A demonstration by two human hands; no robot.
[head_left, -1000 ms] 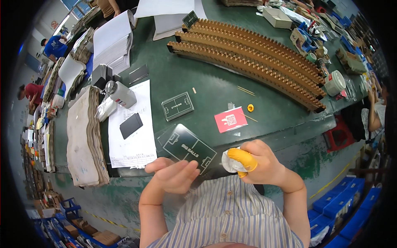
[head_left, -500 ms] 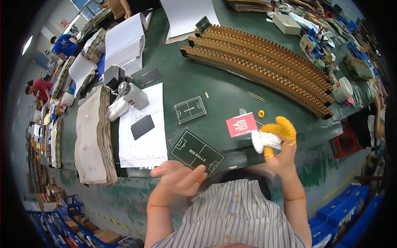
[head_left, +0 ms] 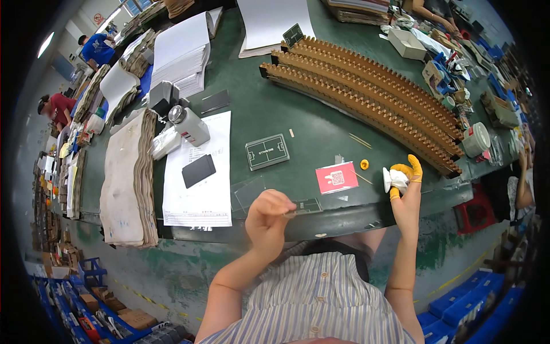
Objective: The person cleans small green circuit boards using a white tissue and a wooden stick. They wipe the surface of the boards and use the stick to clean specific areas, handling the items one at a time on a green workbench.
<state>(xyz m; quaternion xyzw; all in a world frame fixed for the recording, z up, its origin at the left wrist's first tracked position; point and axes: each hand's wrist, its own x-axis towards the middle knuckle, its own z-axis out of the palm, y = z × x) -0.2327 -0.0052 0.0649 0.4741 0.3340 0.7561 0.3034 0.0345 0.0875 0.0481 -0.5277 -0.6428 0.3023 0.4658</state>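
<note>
I see the green table (head_left: 321,132) carrying wooden racks (head_left: 366,86), slotted, I judge, to stand thin pieces upright. Over its near edge, the left hand (head_left: 268,221) pinches a green card (head_left: 309,206) almost edge-on, perhaps to catch light; the right hand (head_left: 408,195) grips a bunched white cloth (head_left: 397,180), yellow finger covers (head_left: 417,168) likely sparing prints.

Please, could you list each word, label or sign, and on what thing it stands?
I copy no wording.
Flat green card: white lettering, upside down.
Held card: too slanted to read.
Pink card: square code.
Paper: print too small.
Bottle: label too small.
Wall sign: blurred.
</note>
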